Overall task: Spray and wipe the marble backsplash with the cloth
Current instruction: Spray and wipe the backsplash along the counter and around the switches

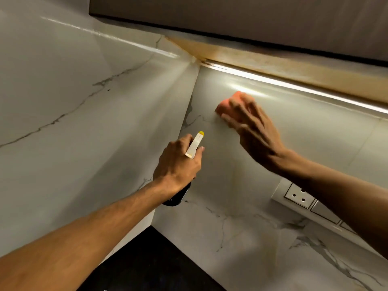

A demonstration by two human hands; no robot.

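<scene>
White marble backsplash (231, 185) with grey veins fills two walls that meet in a corner at the centre. My right hand (254, 131) presses an orange cloth (225, 103) flat against the right wall, high up under the light strip; the fingers are spread and blurred. My left hand (178, 164) grips a spray bottle (194, 147) with a white trigger head and yellow nozzle, its dark body showing below the fist. The nozzle points up toward the corner, left of and below the cloth.
A white wall socket (298, 195) with switch plates beside it sits on the right wall under my right forearm. A black countertop (151, 259) lies below the corner. Dark upper cabinets (231, 15) with a lit wooden underside (262, 64) hang overhead.
</scene>
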